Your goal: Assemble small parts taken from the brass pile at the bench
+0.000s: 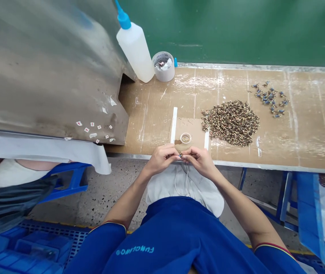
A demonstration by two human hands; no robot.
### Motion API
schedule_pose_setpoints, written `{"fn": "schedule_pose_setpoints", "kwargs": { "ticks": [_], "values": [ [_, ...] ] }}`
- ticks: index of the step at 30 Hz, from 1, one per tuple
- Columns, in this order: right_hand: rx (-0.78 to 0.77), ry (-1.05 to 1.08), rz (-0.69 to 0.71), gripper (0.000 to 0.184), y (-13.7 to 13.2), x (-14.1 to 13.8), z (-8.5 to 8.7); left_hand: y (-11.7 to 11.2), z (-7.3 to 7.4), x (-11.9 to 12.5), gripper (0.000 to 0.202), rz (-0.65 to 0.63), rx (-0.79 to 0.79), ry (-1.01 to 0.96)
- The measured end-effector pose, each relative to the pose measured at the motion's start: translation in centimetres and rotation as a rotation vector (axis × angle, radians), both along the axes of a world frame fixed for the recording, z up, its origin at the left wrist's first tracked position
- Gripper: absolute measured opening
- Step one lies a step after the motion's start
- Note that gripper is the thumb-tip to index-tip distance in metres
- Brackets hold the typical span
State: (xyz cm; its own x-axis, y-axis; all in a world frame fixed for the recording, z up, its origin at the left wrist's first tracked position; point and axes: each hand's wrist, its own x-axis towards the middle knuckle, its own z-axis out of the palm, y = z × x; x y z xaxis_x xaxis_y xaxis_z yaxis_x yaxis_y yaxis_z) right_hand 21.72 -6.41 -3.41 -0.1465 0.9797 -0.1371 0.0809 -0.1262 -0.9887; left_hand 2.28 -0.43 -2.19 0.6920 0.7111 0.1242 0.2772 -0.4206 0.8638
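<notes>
1. The small piece (181, 155) is at the centre of the frame, a little below the middle, pinched between two hands at the table's near edge.
2. It shows as a speck of blue and dull gold; fingers cover most of it, so I cannot tell which way it points or how its long axis runs.
3. The left hand (164, 158) comes in from the lower left, its thumb and fingertips closed narrowly on the piece, pointing right.
4. The right hand (198, 160) comes in from the lower right, fingertips likewise drawn together on the piece, pointing left.
5. Just above the hands sits a small clear cup (185, 138) with a pale curled bit inside, between two white strips (174, 125) that run nearly up and down the frame.
6. Right of centre, a heaped pile of brown-and-gold pieces (232, 123) lies with axes in every direction.
7. Toward the upper right, blue-tipped pieces (268, 97) lie scattered on the cardboard-covered table (307, 129), pointing various ways.
8. In the upper left-centre, a white bottle (136, 49) points its blue nozzle to the upper left, beside a round tub (164, 72).
</notes>
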Motion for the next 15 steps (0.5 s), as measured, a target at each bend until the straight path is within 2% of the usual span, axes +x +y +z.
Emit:
{"fn": "schedule_pose_setpoints", "kwargs": {
  "ticks": [5, 11, 15],
  "values": [
    [-0.011, 0.010, 0.022, 0.028, 0.2, 0.3, 0.5, 0.1, -0.1, -0.1, 0.040, -0.024, 0.028, -0.022],
    [0.079, -0.076, 0.044, 0.020, 0.0, -0.1, 1.1, 0.0, 0.1, 0.0, 0.035, -0.022, 0.046, -0.002],
    [0.086, -0.127, 0.044, 0.018, -0.2, -0.3, 1.3, -0.1, 0.1, 0.1, 0.032, -0.012, 0.065, -0.005]
  ]
}}
